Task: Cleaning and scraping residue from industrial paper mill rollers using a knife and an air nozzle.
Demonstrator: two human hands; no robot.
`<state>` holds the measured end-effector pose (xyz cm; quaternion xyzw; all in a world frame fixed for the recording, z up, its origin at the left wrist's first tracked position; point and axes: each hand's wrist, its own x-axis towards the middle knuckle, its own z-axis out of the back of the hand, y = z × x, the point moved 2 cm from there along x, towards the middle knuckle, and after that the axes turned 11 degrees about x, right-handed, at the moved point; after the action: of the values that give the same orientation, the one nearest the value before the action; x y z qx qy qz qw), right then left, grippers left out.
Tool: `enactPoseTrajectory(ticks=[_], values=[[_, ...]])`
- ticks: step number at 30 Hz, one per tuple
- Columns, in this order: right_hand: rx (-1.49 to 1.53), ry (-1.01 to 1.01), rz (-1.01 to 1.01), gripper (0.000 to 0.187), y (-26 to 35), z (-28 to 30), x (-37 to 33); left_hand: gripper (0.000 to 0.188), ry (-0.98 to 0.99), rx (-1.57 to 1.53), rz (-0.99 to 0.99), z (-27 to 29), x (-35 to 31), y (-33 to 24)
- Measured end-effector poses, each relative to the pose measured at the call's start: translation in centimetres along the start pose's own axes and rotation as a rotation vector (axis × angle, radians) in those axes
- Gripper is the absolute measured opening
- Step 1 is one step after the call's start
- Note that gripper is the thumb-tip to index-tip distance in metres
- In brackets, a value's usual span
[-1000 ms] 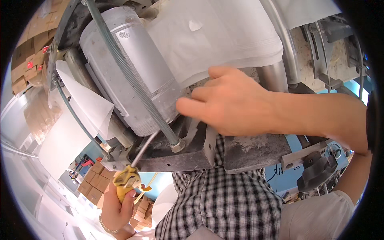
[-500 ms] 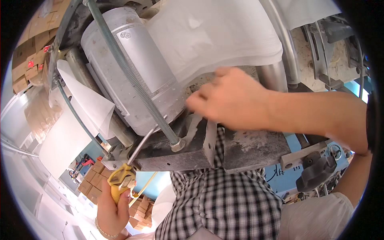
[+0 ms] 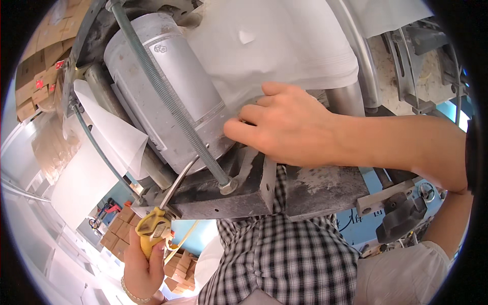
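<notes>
My left hand (image 3: pixel 147 267) is closed round a yellow tape measure (image 3: pixel 155 227) with a yellow strap, below the machine's near edge. From it a thin metal blade (image 3: pixel 179 178) bows up against the rim of a grey metal cylinder (image 3: pixel 173 76), passing under a threaded rod (image 3: pixel 160 89). My right hand (image 3: pixel 290 127) is at the cylinder's right end, its foremost finger reaching the rim and the other fingers bent. Its thumb and whatever may lie under the fingers are hidden. White sheet material (image 3: pixel 274 40) runs behind that hand, between the cylinder and a shiny roller (image 3: pixel 356 51).
A dark metal frame plate (image 3: pixel 223 203) with a bolted nut crosses in front of me. A black knob (image 3: pixel 401 218) juts out at the lower right. A loose white sheet (image 3: pixel 114 127) hangs left of the cylinder. Cardboard boxes (image 3: pixel 119 229) are stacked beyond.
My right hand has shifted left onto the cylinder's rim. The tape measure's blade, straight before, now bows. My left hand has barely moved.
</notes>
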<state>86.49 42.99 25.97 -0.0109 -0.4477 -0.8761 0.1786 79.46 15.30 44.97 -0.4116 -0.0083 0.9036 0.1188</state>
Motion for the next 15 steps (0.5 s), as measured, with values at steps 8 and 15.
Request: enactPoseTrajectory(ticks=[8, 15], values=[[-0.002, -0.029, 0.032, 0.019, 0.09, 0.34, 0.20, 0.024, 0.066, -0.020, 0.011, 0.42, 0.32, -0.26], [-0.077, 0.048, -0.050, 0.023, -0.49, -0.01, -0.54, 0.028, 0.091, 0.079, -0.181, 0.42, 0.97, -0.22]])
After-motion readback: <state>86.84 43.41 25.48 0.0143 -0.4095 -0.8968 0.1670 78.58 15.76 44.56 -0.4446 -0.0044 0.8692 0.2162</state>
